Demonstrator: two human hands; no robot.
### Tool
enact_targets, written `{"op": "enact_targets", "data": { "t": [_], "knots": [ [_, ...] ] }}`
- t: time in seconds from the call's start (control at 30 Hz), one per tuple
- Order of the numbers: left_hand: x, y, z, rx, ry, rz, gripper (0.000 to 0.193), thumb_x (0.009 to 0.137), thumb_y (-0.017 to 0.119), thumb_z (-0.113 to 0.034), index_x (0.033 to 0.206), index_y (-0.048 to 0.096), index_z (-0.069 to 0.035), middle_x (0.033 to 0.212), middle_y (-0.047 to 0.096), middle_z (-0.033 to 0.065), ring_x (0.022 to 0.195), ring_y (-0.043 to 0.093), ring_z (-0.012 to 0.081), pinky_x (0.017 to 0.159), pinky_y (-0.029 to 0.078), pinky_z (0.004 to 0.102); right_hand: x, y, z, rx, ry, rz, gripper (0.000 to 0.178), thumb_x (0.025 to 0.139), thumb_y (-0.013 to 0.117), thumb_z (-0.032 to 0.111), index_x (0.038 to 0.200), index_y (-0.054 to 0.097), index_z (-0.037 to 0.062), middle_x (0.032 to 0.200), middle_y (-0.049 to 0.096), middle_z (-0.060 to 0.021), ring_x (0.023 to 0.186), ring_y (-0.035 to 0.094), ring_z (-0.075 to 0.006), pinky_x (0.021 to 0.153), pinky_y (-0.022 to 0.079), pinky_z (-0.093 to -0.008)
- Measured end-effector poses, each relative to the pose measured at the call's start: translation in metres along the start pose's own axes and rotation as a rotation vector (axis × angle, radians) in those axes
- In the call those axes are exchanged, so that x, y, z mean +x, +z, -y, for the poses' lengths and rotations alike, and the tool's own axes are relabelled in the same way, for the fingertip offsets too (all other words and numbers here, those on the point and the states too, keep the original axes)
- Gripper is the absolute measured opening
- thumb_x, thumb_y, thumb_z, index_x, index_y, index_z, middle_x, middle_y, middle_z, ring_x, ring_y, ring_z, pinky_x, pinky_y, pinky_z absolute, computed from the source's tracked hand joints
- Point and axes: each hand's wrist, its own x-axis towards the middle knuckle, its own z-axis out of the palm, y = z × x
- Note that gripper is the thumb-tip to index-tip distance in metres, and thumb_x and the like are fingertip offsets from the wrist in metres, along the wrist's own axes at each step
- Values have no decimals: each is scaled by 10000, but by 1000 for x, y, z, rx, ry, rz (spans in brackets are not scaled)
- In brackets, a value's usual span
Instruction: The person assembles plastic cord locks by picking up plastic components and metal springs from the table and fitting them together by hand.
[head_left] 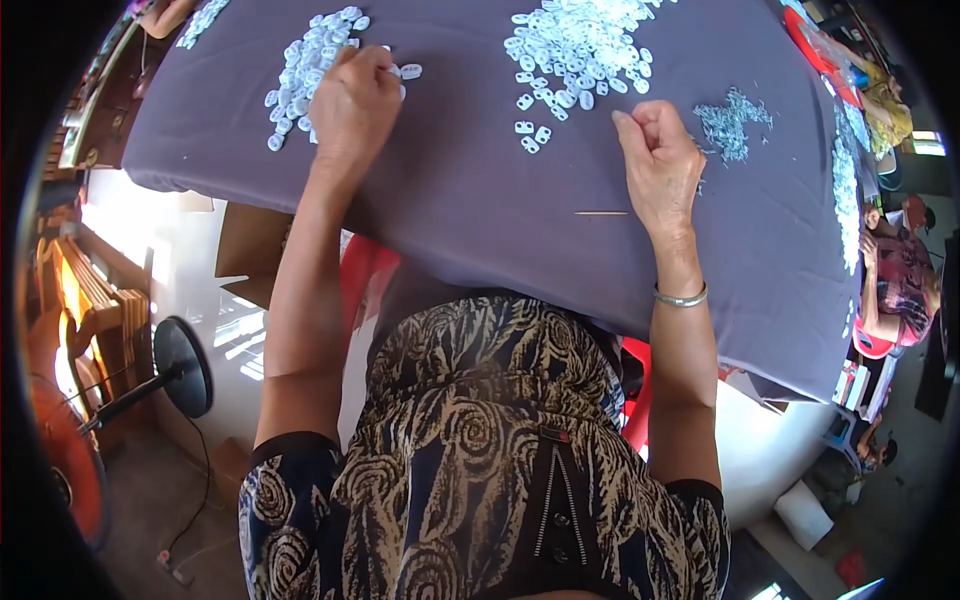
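Note:
My left hand (355, 100) is closed, knuckles up, over the near right side of a pile of small white oval plastic pieces (305, 70). One oval piece (411, 72) with dark marking lies just right of its fingers; what the fingers grip is hidden. My right hand (662, 155) is also closed, thumb against the curled fingers, and anything inside is hidden. It is between a larger pile of white oval pieces (585, 45), some with two holes, and a heap of tiny silvery parts (735, 122). A thin wooden stick like a toothpick (601, 212) lies left of my right wrist.
A dark grey cloth covers the table (470, 180). More white pieces (846, 190) lie along its right edge, where another person (900, 275) sits. Another person's arm (165, 15) shows at the far left. A fan (70, 440) stands on the floor at left.

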Motion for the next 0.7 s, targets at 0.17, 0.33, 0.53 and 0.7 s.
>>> {"op": "enact_targets", "data": {
  "t": [0.17,0.33,0.53,0.7],
  "knots": [
    [2,1,-14,-120,106,-241,151,744,602,-44,890,638,-65,816,590,119,698,610,307,614,496,408,1,-1,-11,59,-65,38,49,846,635,44,866,617,3,726,570,11,611,463,-37,555,406,-213],
    [-21,15,-59,-605,121,-1,171,736,638,10,893,622,-57,781,594,91,659,609,215,591,497,308,-4,12,-10,14,-181,226,61,849,608,29,905,630,21,777,582,-24,675,531,-89,609,427,-225],
    [-42,23,-82,-751,67,233,135,803,641,-2,931,632,-43,801,623,21,667,546,74,604,450,217,12,23,-6,-128,-302,279,97,820,630,49,914,621,28,833,609,-76,718,601,-219,646,481,-316],
    [-41,14,-89,-760,26,325,135,765,619,14,889,612,-39,804,619,103,667,617,214,608,496,309,18,33,-4,-247,-263,359,106,788,658,69,865,603,22,817,593,-83,724,601,-256,641,483,-351]
  ]
}}
